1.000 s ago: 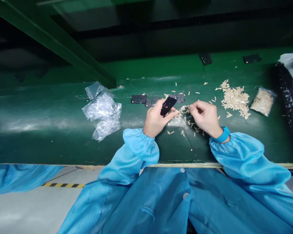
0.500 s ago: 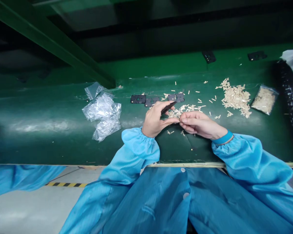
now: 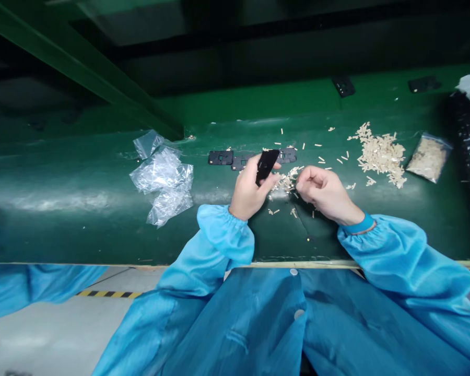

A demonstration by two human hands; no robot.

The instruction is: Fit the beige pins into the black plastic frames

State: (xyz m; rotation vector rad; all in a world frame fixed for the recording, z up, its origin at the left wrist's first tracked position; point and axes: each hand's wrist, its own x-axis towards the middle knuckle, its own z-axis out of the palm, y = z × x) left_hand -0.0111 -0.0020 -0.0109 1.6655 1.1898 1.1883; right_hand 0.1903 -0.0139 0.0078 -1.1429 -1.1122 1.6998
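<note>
My left hand point(image 3: 247, 190) grips a flat black plastic part point(image 3: 267, 166), tilted up above the bench. Close by on the right, my right hand point(image 3: 324, 192) has its thumb and fingertips pinched together; whatever may be between them is too small to make out. Small pale strips point(image 3: 285, 183) lie scattered beneath and between the hands. Beyond my left hand, a row of black plates with cut-outs point(image 3: 220, 157) rests on the green bench point(image 3: 102, 230), partly covered by the hand and the held part.
Crumpled clear plastic bags point(image 3: 166, 175) lie to the left. On the right are a large heap of pale strips point(image 3: 382, 156) and a zip bag point(image 3: 430, 158) filled with them. Two black parts point(image 3: 343, 86) sit farther back. Another person's blue sleeve point(image 3: 31, 287) shows at lower left.
My hands have come apart: the right has moved slightly right, away from the left thumb. The black part has turned so that its broad dark face shows.
</note>
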